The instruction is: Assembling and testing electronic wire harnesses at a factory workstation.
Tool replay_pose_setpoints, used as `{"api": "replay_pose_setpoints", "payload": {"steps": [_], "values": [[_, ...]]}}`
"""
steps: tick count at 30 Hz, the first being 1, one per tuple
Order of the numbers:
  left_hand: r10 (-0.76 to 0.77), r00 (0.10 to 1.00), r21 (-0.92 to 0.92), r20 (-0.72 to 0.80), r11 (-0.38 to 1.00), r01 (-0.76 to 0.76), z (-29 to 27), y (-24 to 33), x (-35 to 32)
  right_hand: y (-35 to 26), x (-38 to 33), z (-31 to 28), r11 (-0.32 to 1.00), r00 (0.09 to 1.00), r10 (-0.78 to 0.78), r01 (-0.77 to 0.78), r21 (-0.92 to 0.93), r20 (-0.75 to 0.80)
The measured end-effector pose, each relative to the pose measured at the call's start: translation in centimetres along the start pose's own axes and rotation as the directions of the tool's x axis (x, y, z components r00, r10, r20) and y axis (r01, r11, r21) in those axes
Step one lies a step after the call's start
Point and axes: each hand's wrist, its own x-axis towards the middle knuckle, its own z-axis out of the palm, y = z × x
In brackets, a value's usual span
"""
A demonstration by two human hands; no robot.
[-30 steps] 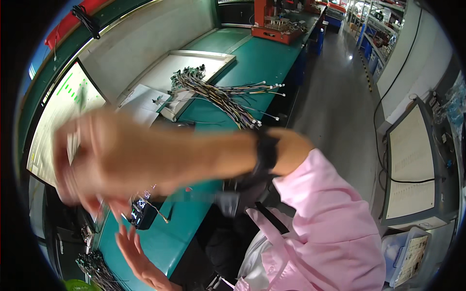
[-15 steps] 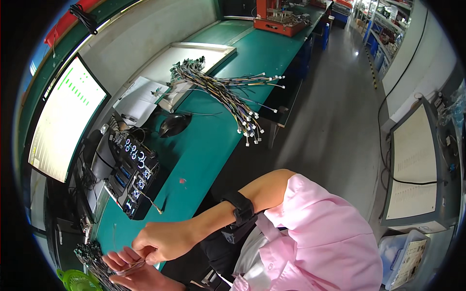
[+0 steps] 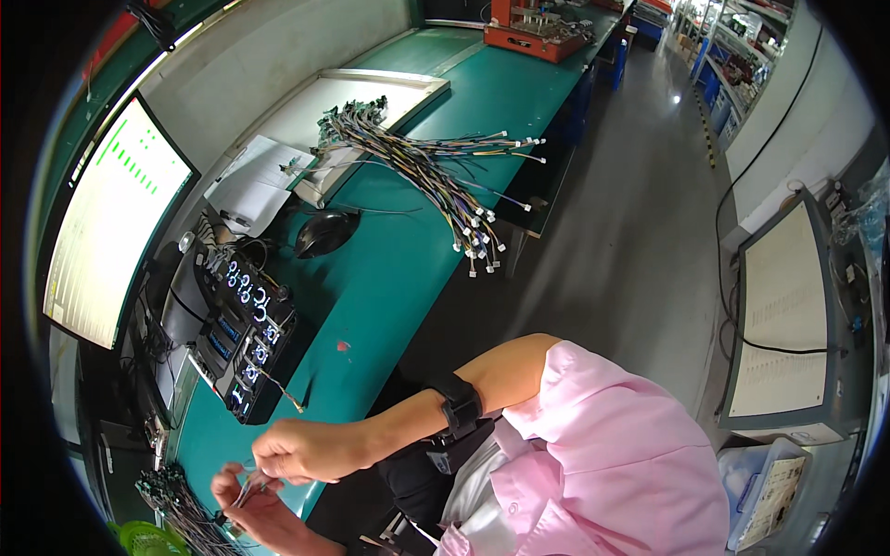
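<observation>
My right hand (image 3: 298, 449) reaches across my body to the lower left, over the front edge of the green bench (image 3: 399, 269). A black band sits on its wrist. Its fingers pinch a thin wire lead (image 3: 244, 486). My left hand (image 3: 252, 511) lies just below it, palm up, fingers curled on the same lead. A pile of wire leads with small connectors (image 3: 176, 500) lies directly left of both hands. A black test box with lit round sockets (image 3: 243, 332) stands behind the hands, with one cable hanging off its front.
A large bundle of coloured wire harnesses (image 3: 428, 169) spreads from a white tray (image 3: 371, 88) toward the bench edge. A black mouse (image 3: 324, 233), papers (image 3: 252, 183) and a lit monitor (image 3: 109, 222) lie left. An orange fixture (image 3: 538, 35) stands far back. A second monitor (image 3: 783, 324) stands across the aisle.
My right hand was raised and blurred close to the camera; it dropped to the lower left and now meets my left hand on a wire lead.
</observation>
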Motion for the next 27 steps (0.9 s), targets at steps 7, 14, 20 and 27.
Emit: {"api": "replay_pose_setpoints", "payload": {"steps": [7, 14, 20, 27], "values": [[-0.035, 0.997, -0.155, 0.073, 0.987, 0.046, 3.9, -2.9, -1.4, 3.7, 1.6, 0.9, 0.918, 0.935, -0.355, 0.346, -0.193, -0.013], [0.039, 0.958, -0.536, -0.286, 0.821, -0.193, 3.3, 1.2, 0.5, 4.4, 0.0, 0.0, 0.899, 0.977, -0.207, 0.208, -0.386, 0.046], [0.188, 0.98, -0.696, 0.063, 0.712, -0.092, -2.5, 4.2, -1.7, 2.9, -2.1, -1.6, 0.816, 0.966, -0.033, 0.174, -0.551, 0.257], [0.325, 0.853, -0.228, -0.408, 0.868, -0.441, -12.4, 8.7, -5.1, 4.2, -5.6, -6.9, 0.714, 0.983, 0.013, 0.119, -0.69, 0.183]]}}
